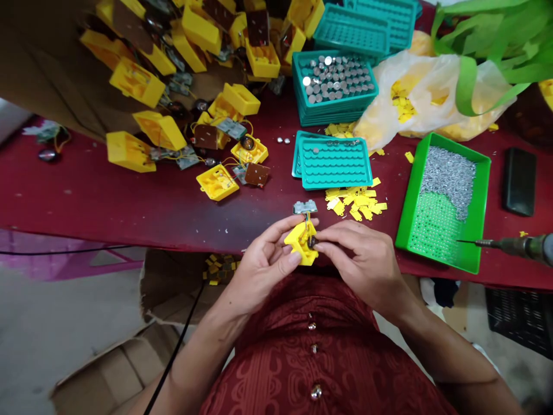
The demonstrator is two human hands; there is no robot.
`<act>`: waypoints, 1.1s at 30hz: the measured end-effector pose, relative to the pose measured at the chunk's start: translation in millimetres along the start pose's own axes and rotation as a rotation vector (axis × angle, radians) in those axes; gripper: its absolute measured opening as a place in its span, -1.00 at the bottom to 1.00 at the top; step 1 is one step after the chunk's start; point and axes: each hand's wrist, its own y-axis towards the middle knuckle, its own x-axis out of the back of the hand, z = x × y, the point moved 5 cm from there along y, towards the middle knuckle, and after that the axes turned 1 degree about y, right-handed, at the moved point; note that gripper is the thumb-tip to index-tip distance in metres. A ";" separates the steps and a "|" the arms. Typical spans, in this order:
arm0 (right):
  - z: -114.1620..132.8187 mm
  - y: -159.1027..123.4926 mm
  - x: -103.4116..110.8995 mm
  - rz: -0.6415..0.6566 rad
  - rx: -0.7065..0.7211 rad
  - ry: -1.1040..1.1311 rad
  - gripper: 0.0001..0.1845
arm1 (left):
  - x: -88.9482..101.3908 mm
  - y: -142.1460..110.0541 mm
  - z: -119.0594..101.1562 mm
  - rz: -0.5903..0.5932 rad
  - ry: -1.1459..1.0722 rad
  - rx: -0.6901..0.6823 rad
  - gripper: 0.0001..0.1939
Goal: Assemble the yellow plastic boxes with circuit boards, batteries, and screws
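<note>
Near the table's front edge, my left hand (272, 248) grips a yellow plastic housing (305, 253) with its open side up. My right hand (360, 253) pinches a small dark round part, which looks like a speaker (313, 242), at the housing's right side. Thin wires run from the housing up to a small circuit board (305, 207) that sticks out beyond my fingers. Just past my hands lies a teal tray (336, 164) with a few button cells along its far row. Small yellow plastic covers (358, 203) are scattered beside it.
Yellow housings with wired boards (173, 138) pile up at the left. Teal trays of button cells (334, 80) are stacked behind. At right stand a green bin of screws (444, 202), an electric screwdriver (514, 246) and a black phone-like object (519, 181). Cardboard boxes (168, 288) sit below.
</note>
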 end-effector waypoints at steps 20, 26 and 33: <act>-1.0 -5.2 -4.6 0.148 0.016 0.053 -0.78 | -8.1 4.1 14.3 -0.280 -0.088 0.109 -0.65; -14.9 -11.4 19.1 -0.073 -0.133 0.091 -0.81 | -7.5 2.5 3.4 -0.337 -0.057 0.128 -0.61; -43.2 -6.6 -2.6 -0.065 -0.253 0.324 -0.74 | -18.5 -4.4 -1.4 -0.087 -0.142 0.187 -0.69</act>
